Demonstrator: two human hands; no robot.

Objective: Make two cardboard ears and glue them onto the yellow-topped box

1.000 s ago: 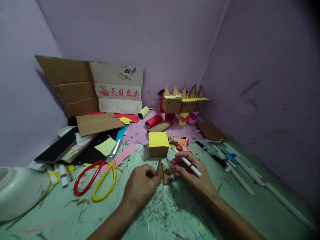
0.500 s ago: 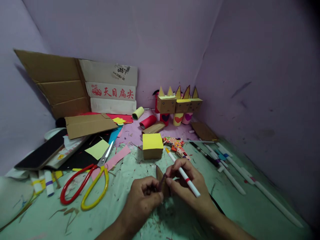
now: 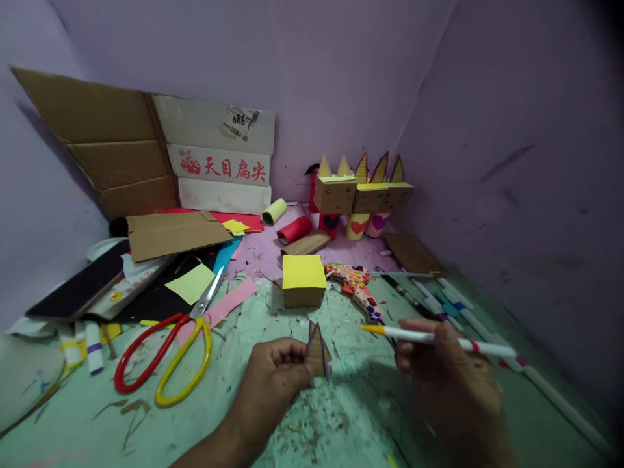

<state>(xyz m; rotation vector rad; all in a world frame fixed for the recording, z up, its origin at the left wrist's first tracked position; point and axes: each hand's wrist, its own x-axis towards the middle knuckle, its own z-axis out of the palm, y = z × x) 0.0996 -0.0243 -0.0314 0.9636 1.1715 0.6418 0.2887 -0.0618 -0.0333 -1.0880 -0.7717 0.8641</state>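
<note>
Fingers of the left hand (image 3: 280, 377) pinched cardboard triangles (image 3: 316, 352) upright; the blurred right hand (image 3: 448, 374), seemingly palm-down, gripped a marker (image 3: 439, 337).

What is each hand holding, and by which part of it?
The left hand holds a cardboard triangle by its lower left side; the right hand, a white marker around its middle.

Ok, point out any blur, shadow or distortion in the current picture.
Head view: the right hand is smeared, probably by motion; the left hand looks sharper; a soft shadow darkens the green tabletop between them; the upper right corner falls to black.
</note>
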